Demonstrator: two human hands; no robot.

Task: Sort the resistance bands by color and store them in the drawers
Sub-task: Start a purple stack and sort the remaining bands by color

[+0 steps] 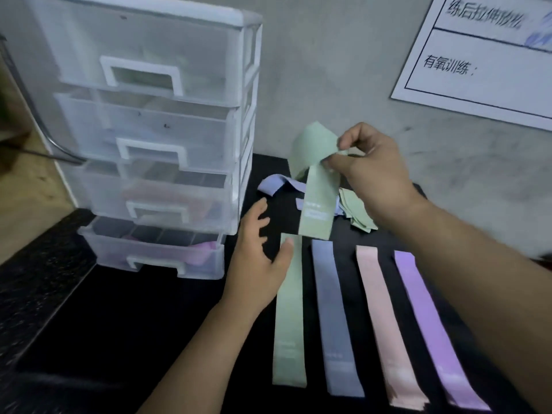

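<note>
Sorted row: laid green band (289,324), blue band (336,321), pink band (385,324) and purple band (433,327), lower right.
Left hand (257,264): fingers loose, thumb resting on the laid green band's top; a nudge could skew it.
Right hand (370,171): pinching the hanging green band (316,204) at centre; it may land crooked.
Pile (357,213): just behind; could snag.
Drawer unit (155,121): upper left.

The drawer unit (149,130) stood at the left of the worktop (119,324), backed against the wall (328,70), its bottom drawer (155,252) jutting furthest forward. To its right four strips lay side by side, apart: the leftmost band (289,324), second band (334,324), third band (385,330) and rightmost band (430,324). Behind them, near the wall, sat a heap of bands (355,210). Above it the right hand (376,174) pinched a hanging band (316,198). The left hand (257,264) lay between unit and strips, thumb on the leftmost band's far end. A sheet (484,61) hung on the wall, upper right.
</note>
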